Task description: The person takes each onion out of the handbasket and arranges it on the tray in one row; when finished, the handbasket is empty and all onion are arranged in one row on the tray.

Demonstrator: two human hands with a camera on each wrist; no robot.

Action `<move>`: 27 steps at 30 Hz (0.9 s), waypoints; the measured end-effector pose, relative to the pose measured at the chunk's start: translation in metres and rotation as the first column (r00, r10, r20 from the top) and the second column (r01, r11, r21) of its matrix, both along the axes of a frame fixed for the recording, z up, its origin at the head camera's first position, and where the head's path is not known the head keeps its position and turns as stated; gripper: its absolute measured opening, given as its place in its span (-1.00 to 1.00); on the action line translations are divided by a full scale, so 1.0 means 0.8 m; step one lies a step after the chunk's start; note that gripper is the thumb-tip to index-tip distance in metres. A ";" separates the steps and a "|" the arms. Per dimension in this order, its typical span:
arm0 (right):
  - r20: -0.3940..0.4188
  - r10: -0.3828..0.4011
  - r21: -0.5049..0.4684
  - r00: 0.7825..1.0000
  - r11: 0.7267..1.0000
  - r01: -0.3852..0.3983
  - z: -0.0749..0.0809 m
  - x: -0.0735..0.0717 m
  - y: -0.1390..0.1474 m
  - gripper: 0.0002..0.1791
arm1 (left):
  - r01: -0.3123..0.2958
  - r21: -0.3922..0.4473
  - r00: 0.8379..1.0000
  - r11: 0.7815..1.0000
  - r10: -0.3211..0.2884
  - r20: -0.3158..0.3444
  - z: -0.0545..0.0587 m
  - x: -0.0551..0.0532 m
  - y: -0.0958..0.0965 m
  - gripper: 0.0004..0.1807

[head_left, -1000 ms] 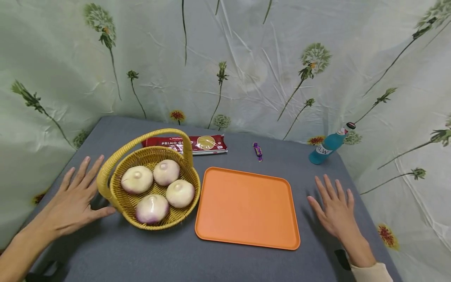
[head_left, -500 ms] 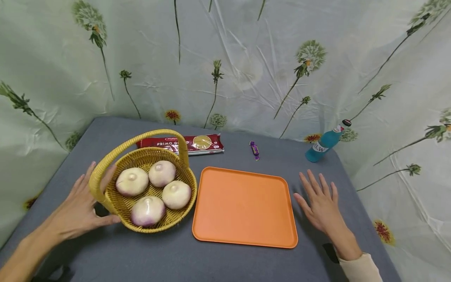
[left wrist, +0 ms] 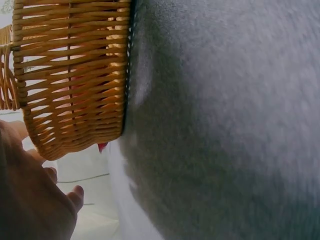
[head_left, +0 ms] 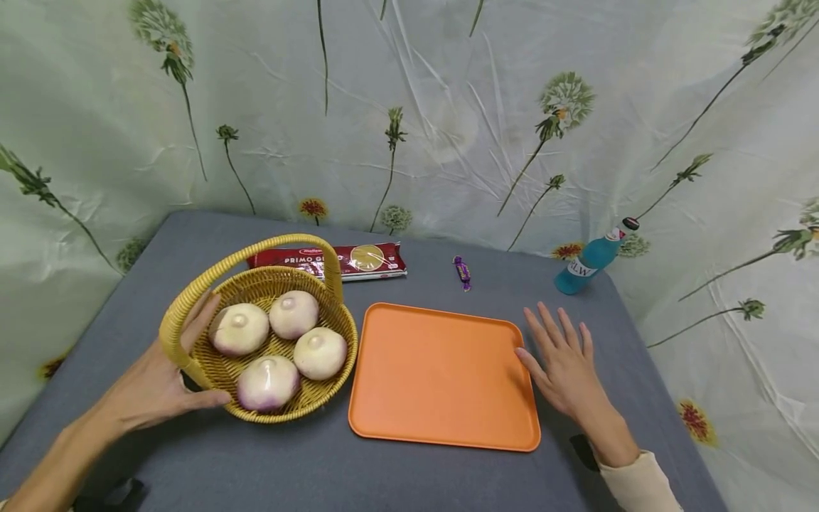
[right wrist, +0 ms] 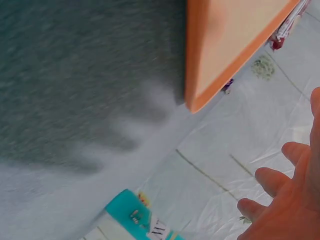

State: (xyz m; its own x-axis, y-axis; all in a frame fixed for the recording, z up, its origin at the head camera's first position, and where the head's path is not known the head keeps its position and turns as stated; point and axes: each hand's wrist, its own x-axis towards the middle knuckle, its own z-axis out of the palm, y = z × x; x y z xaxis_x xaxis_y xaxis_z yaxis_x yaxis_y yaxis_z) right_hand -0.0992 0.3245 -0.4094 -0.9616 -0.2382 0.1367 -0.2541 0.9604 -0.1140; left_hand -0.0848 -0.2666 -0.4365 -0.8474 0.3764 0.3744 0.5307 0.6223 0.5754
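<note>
My left hand (head_left: 153, 384) is at the left side of a yellow wicker basket (head_left: 246, 286), fingers extended behind the handle base and thumb stretched along the front rim. The left wrist view shows the slatted basket wall (left wrist: 75, 90) right beside the fingers of the left hand (left wrist: 35, 195). Inside the basket lie several round white-and-purple vegetables (head_left: 269, 382), like onions or turnips. My right hand (head_left: 569, 373), fingers spread and holding nothing, hovers by the right edge of an orange tray (head_left: 441, 384); its thumb tip overlaps the rim in the head view.
Behind the basket lies a red pasta packet (head_left: 374, 259), partly hidden by it. A small purple wrapped candy (head_left: 462, 273) is beyond the tray. The blue bottle (head_left: 591, 263) stands at the back right. A flowered curtain (head_left: 448, 107) borders the grey table (head_left: 288, 469).
My left hand has moved right, from beside the basket up against its left side. The right hand has shifted left to the tray's edge. The view has turned slightly; basket and tray stay put.
</note>
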 end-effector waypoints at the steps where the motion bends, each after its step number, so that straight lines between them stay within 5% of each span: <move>1: -0.003 0.004 0.000 1.000 1.000 -0.004 0.000 -0.001 -0.003 -0.22 | 0.007 0.013 1.000 1.000 -0.007 0.000 -0.001 -0.001 0.001 0.52; 11: 0.002 0.028 0.010 1.000 1.000 -0.028 0.000 -0.004 -0.029 -0.22 | 0.044 0.024 0.994 0.999 -0.042 -0.104 -0.008 -0.008 0.006 0.52; 27: -0.021 0.089 0.023 0.996 0.996 -0.088 0.006 -0.013 -0.059 -0.22 | 0.005 -0.032 1.000 0.999 -0.005 -0.004 -0.006 -0.009 0.006 0.65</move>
